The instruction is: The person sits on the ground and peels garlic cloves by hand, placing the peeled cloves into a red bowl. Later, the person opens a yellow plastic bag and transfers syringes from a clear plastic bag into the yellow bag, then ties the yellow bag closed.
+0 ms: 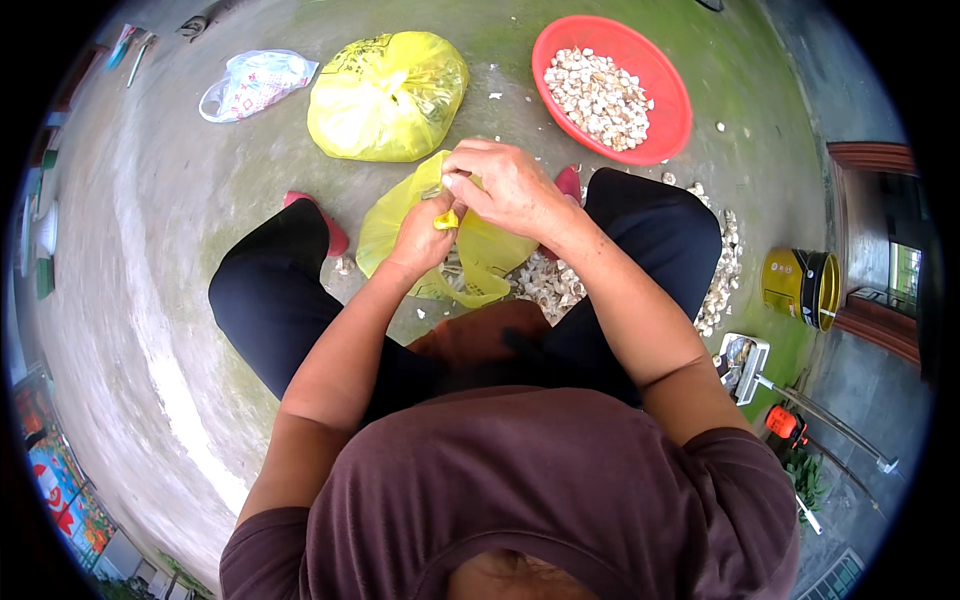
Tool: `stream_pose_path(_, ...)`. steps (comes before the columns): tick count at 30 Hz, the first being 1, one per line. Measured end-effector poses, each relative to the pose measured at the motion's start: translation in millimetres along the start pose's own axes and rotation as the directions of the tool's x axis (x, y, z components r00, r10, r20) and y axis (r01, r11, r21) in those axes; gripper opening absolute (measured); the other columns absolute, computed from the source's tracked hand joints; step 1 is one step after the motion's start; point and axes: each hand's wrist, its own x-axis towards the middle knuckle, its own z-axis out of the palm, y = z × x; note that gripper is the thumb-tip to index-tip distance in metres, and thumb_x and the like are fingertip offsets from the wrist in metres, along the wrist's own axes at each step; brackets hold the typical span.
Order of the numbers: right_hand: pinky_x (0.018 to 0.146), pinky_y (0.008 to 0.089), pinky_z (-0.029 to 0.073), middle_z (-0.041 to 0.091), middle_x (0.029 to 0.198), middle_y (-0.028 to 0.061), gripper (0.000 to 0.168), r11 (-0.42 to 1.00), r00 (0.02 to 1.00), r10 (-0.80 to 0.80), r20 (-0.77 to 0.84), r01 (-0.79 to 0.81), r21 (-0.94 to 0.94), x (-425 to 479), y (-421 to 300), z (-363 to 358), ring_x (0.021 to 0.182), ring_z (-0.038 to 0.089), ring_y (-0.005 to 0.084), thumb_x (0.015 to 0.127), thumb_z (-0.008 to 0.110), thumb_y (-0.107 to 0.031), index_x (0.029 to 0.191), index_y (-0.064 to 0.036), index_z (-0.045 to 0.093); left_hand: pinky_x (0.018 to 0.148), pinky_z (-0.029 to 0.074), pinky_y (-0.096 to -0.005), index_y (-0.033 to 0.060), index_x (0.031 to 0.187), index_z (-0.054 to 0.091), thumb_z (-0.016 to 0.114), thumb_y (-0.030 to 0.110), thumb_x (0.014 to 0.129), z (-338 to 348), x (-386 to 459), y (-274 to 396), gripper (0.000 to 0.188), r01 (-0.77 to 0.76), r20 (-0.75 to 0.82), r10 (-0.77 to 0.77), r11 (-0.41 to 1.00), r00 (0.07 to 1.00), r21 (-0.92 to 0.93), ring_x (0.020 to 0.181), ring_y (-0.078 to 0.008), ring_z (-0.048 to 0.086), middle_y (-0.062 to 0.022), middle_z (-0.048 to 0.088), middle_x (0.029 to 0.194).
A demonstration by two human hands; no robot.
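Note:
A thin yellow plastic bag (491,251) hangs between my knees, its mouth low and partly spread, with pale scraps visible inside. My left hand (426,234) grips a gathered part of it, and a yellow tuft pokes out between the fingers. Just above, my right hand (510,187) has thumb and forefinger pinched at the bag's upper edge; the exact hold is partly hidden by the fingers. Beneath and to the right of the bag lies a heap of garlic skins and scraps (553,289) on the concrete floor.
Ahead sit a full, tied yellow bag (386,97), a whitish plastic bag (259,84) and a red basin (673,124) holding garlic bulbs (600,97). Loose garlic (726,277) lies beyond my right knee, near a yellow-black bucket (780,285) and a long-handled dustpan (750,371).

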Motion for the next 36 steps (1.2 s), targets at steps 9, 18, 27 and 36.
stream_pose_path(9, 0.08, 0.0457, 0.046, 0.064, 0.096, 0.0163, 0.025, 0.982, 0.923, 0.188, 0.336, -0.179, -0.058, -22.3, 57.0, 26.5, 0.094, 0.06, 0.036, 0.076, 0.059, -0.005, 0.101, -0.007, 0.063, 0.074, 0.045, -0.0296, 0.0013, 0.092, 0.061, 0.045, 0.033, 0.099, -6.7, -3.3, 0.8, 0.036, -0.117, 0.075, 0.156, 0.921, 0.985, -0.371, 0.078, -0.0151, 0.054, -0.0057, 0.06, 0.081)
stream_pose_path(18, 0.065, 0.0458, 0.048, 0.064, 0.075, 0.0172, 0.014, 0.945, 0.952, 0.278, 0.129, -0.247, -0.213, -24.2, 58.9, 30.2, 0.07, 0.061, 0.037, 0.077, 0.056, -0.011, 0.086, -0.006, 0.066, 0.072, 0.046, -0.0288, 0.0045, 0.108, 0.057, 0.039, 0.037, 0.1, -9.9, 2.2, -9.7, 0.038, -0.087, -0.011, 0.088, 0.947, 0.996, -0.31, 0.081, -0.0148, 0.054, -0.0083, 0.059, 0.098)
stream_pose_path(27, 0.076, 0.0388, 0.048, 0.064, 0.091, 0.0146, 0.038, 0.911, 0.845, 0.212, 0.491, -0.353, 0.215, -22.2, 59.0, 31.0, 0.084, 0.062, 0.0282, 0.069, 0.071, -0.021, 0.102, -0.005, 0.062, 0.067, 0.041, -0.024, 0.0057, 0.1, 0.061, 0.043, 0.032, 0.099, -20.4, 4.3, -19.9, 0.032, 0.189, 0.192, -0.108, 0.86, 0.975, -0.475, 0.074, -0.0077, 0.049, -0.0001, 0.059, 0.081)
stream_pose_path(36, 0.102, 0.0436, 0.035, 0.039, 0.138, 0.014, 0.094, 0.989, 0.975, 0.08, 0.209, -0.051, -0.14, -56.3, 88.4, 92.1, 0.127, 0.038, 0.0312, 0.057, 0.084, -0.029, 0.137, -0.012, 0.037, 0.07, 0.042, -0.0241, 0.0047, 0.092, 0.063, 0.053, 0.019, 0.094, -12.7, 4.2, -8.8, 0.017, 0.023, 0.035, -0.007, 0.878, 0.999, -0.478, 0.077, -0.0076, 0.051, 0.0012, 0.06, 0.082)
